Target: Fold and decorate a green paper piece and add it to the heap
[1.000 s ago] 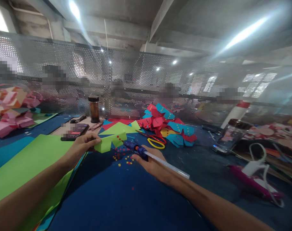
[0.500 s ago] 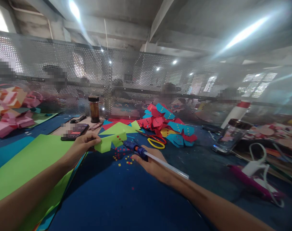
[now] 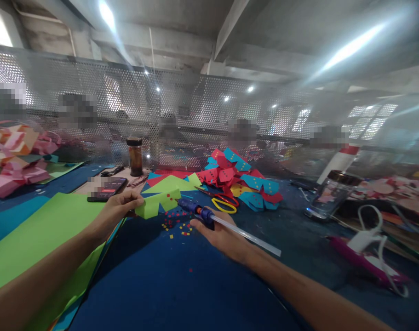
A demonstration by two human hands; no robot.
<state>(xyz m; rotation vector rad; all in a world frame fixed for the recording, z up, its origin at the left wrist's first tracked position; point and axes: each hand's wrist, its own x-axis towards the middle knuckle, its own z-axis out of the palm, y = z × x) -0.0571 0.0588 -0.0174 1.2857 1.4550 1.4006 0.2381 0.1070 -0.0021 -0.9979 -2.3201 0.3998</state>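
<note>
My left hand (image 3: 121, 207) pinches one end of a folded light-green paper piece (image 3: 157, 203) dotted with small squares, held just above the blue table (image 3: 168, 285). In my right hand (image 3: 219, 233) is a blue glue gun (image 3: 198, 211) with a clear glue stick (image 3: 247, 236) sticking out behind; its nozzle points at the green piece's right end. Tiny red and yellow paper squares (image 3: 176, 225) lie scattered below the piece.
Large green sheets (image 3: 33, 239) lie at left beside a phone (image 3: 107, 188) and a brown jar (image 3: 135, 156). Red-and-yellow scissors (image 3: 225, 202) and a heap of red and blue paper shapes (image 3: 240, 177) sit behind. A glass jar (image 3: 328, 193) and pink tool (image 3: 364, 262) are at right.
My right hand has shifted slightly, swinging the glue stick's rear end to the right. The left hand and green piece have stayed put.
</note>
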